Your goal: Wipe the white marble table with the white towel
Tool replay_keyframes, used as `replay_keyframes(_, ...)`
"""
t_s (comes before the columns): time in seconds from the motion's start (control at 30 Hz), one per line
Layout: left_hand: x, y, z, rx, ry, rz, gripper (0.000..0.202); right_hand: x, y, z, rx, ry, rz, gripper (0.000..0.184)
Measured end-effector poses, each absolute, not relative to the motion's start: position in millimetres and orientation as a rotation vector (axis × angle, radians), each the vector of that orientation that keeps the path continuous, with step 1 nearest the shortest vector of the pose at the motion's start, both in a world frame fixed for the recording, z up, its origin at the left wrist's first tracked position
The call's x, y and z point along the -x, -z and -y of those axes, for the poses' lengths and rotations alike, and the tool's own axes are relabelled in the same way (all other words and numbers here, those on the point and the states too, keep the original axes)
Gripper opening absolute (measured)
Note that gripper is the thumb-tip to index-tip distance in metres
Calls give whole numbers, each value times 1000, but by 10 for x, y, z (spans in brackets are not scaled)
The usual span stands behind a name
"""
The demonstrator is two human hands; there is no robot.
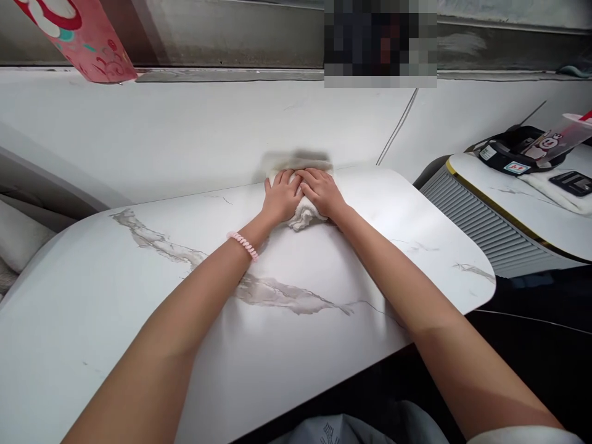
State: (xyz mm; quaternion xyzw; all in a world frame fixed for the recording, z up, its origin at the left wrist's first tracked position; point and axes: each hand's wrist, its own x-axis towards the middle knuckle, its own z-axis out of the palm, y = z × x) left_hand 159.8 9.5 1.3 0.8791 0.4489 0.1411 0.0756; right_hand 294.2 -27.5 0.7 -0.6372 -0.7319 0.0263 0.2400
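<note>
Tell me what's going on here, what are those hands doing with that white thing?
A person has both bare hands, left hand and right hand, flat on a crumpled white cloth. The cloth is at the far edge of a white, grey-veined table, by the white wall. The fingers are spread over it. A pink coiled band is around the left wrist. Off to the right, there's a see-through plastic cup with a picture on it.

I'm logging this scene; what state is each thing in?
Left hand: palm down on white cloth
Right hand: palm down on it too
White cloth: bunched
Pink coil: around left arm
Marbled tabletop: wet or dry, cannot tell
Plastic cup: fill level unclear
Black device: lying flat; on or off unclear
</note>
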Motion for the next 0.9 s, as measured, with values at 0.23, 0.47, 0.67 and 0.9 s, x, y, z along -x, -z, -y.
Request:
replay_keyframes(0.23, -1586, -1, -280, -2620, -470, -1323, 45, -2828, -28, 134, 1836, -4, 1898, 45)
replay_keyframes(0.47, -1542, 10, -151, -2648, -429, -1338, 47, -2806, -16, 269, 1809, -37, 1917, 48)
replay_keyframes(0.67, -1423, -40, 176, -2628, -408, -1428, 48, -2735, 10, 481, 1712, -8, 2007, 48)
replay_keyframes(0.9, -1102, -74, 1065, -2627, -310, -1482, 52, -2556, 44, 1244, 1531, -3, 2187, 51)
